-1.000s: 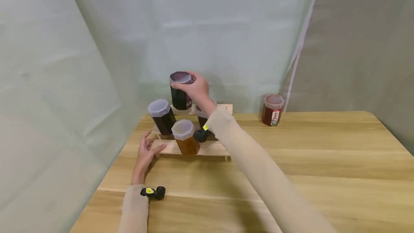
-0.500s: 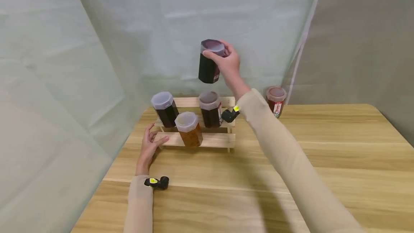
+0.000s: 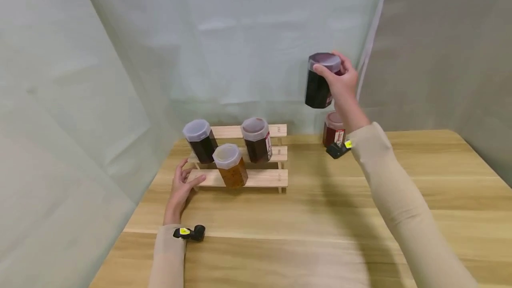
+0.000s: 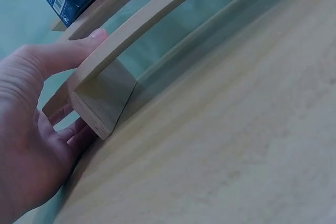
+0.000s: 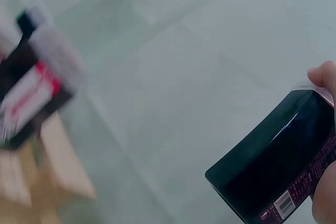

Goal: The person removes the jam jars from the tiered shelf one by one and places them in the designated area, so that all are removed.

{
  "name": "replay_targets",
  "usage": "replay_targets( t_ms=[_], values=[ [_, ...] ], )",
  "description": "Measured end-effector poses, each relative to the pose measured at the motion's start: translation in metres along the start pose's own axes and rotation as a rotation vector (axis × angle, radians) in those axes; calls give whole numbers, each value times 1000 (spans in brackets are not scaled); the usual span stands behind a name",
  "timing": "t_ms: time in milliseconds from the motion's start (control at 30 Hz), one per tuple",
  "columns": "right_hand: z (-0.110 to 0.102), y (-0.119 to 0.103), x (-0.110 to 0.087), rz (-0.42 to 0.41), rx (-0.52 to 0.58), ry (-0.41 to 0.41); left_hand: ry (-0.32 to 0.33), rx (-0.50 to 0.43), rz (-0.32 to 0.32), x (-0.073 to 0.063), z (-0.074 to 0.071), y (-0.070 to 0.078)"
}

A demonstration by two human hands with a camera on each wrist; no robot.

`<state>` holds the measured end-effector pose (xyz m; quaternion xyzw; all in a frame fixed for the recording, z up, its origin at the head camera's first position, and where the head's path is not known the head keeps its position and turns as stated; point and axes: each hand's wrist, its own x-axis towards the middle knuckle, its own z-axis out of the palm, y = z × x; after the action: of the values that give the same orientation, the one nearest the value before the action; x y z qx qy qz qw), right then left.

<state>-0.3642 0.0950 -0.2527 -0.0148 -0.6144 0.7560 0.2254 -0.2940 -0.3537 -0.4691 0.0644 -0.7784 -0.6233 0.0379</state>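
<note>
In the head view my right hand [image 3: 345, 81] grips a dark jar [image 3: 317, 89] near its pale lid, thumb on the near side. The jar hangs in the air at the right, above a red jar [image 3: 333, 135] that stands on the table. The right wrist view shows the held jar's barcode label [image 5: 284, 204]. My left hand [image 3: 178, 192] holds the left end of a three-step wooden rack [image 3: 267, 178], thumb on top of the lowest plank. In the left wrist view, fingers [image 4: 79, 132] curl beneath that plank.
An amber jar [image 3: 233, 173] stands on the rack's lowest step. On the middle step are two dark jars, a left one [image 3: 204, 149] and a right one [image 3: 259, 149]. Pale cloth [image 3: 256, 34] hangs behind the wooden table [image 3: 280, 243].
My right hand has lifted the dark jar off the top step and carried it right, over towards the red jar. The left hand has stayed on the rack.
</note>
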Motion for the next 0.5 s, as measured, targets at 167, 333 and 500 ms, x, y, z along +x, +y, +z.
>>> replay_targets(
  t_ms=[167,333,500],
  values=[
    [-49,9,0,21,-50,52,-5,-8,8,-2,3,-3],
    [-77,17,3,119,-8,88,8,18,3,-7,-7,-2],
    [-88,30,6,174,-63,82,41,26,-38,-14,-22,-5]
  ],
)
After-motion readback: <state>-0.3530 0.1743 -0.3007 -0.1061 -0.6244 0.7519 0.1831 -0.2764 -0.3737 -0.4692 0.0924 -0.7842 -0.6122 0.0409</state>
